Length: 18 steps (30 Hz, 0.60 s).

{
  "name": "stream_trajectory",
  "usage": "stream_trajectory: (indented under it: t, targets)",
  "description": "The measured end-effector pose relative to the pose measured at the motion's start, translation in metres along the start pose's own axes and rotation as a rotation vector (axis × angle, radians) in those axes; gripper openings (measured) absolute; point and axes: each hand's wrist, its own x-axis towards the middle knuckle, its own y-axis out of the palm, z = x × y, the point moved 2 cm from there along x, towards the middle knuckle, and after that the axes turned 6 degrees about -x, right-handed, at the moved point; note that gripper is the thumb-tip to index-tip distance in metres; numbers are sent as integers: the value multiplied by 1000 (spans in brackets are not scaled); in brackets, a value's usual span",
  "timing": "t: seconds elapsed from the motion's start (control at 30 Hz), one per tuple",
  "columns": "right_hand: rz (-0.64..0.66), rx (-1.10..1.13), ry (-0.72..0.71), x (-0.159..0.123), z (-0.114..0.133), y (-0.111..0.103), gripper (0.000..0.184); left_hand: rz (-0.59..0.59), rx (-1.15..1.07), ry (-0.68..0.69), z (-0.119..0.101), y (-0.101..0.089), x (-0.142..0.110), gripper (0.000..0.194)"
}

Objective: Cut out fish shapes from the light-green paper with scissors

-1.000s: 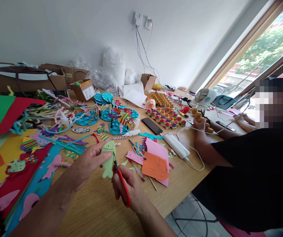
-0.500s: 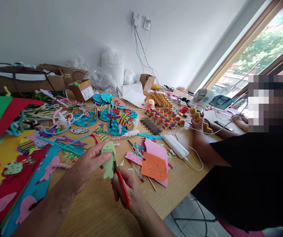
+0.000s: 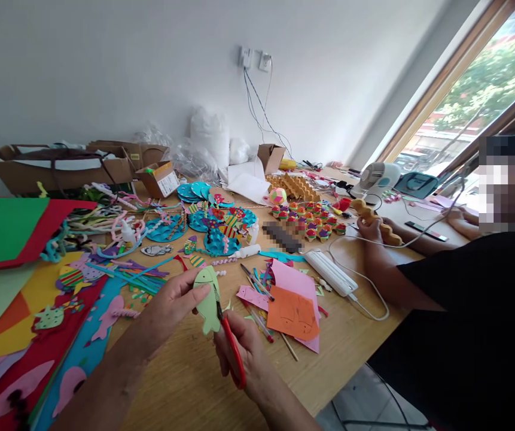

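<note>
My left hand (image 3: pixel 174 314) pinches a light green paper fish (image 3: pixel 206 299) between thumb and fingers, its head up and its tail down. The fish has a drawn eye and a curved line behind the head. In my right hand (image 3: pixel 246 344) are red-handled scissors (image 3: pixel 234 353), my fingers around the handles. Their dark blades point up and lie along the right edge of the fish. Just right of the hands, an orange paper (image 3: pixel 292 312) with drawn fish outlines overlaps a pink sheet (image 3: pixel 299 278).
Coloured sheets (image 3: pixel 10 230) and cut-out fish cover the left side. Pipe cleaners, blue plates (image 3: pixel 165 227) and painted egg-carton cups (image 3: pixel 308 218) lie further back. A white power strip (image 3: pixel 331 272) with a cable lies right, near a co-worker's hand (image 3: pixel 369 230) holding egg carton (image 3: pixel 362 209).
The whole view has shifted, so things on the table appear lower and further right. Both hands keep their hold on the fish and the scissors, blades still at its right edge.
</note>
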Motion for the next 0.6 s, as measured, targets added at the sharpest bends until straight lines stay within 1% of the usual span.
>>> stream_trajectory:
  t: [0.13, 0.33, 0.47, 0.6]
  targets:
    - [0, 4, -11, -1, 2, 0, 52, -28, 55, 28, 1, -2, 1, 20]
    - [-5, 44, -37, 0, 4, 0, 43, 6, 36, 0, 8, -3, 2, 22]
    - [-12, 55, -31, 1, 3, 1, 41, 11, 16, -5, 10, -3, 1, 20]
    - [-9, 69, -30, 2, 3, 2, 42, -15, 10, -5, 10, -4, 2, 20]
